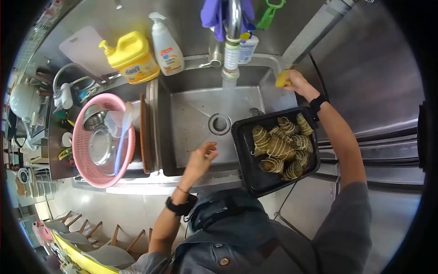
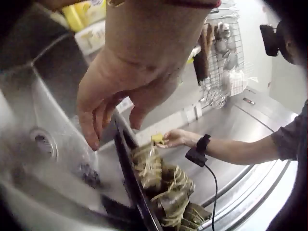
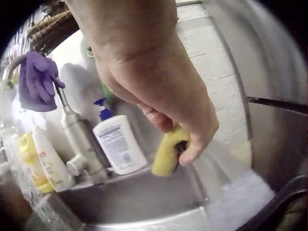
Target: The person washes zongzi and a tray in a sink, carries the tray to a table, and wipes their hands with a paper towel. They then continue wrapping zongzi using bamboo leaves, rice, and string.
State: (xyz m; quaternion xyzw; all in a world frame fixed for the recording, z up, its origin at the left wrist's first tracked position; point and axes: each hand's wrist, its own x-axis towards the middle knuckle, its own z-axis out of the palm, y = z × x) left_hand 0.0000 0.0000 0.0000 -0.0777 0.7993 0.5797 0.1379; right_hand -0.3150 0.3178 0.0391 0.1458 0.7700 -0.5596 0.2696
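Sponge [image 1: 281, 79] pinched, I have the steel sink [image 1: 191, 114] below me, the biggest thing here; I take its drain [image 1: 220, 124] as the clock's centre. Toward 4 o'clock sits the black tray [image 1: 244, 141], overlapping the basin's side; what bears it underneath I can't tell. If it is poorly propped, a bump from my right wrist, close to its far corner, could tip it sinkward. Inside, string-tied leaf bundles [image 1: 279, 150] lie heaped, so a jolt might roll the upper ones.

My left hand [image 1: 196, 165] hangs at 7 o'clock, loosely open, fingers bent, holding nothing; it is not bracing the tray. My right hand [image 1: 297, 83], at 2 o'clock, is closed, thumb and fingers nipping the yellow sponge by the basin's corner. Squeezed too hard, I reckon, the sponge could drip or pop loose.
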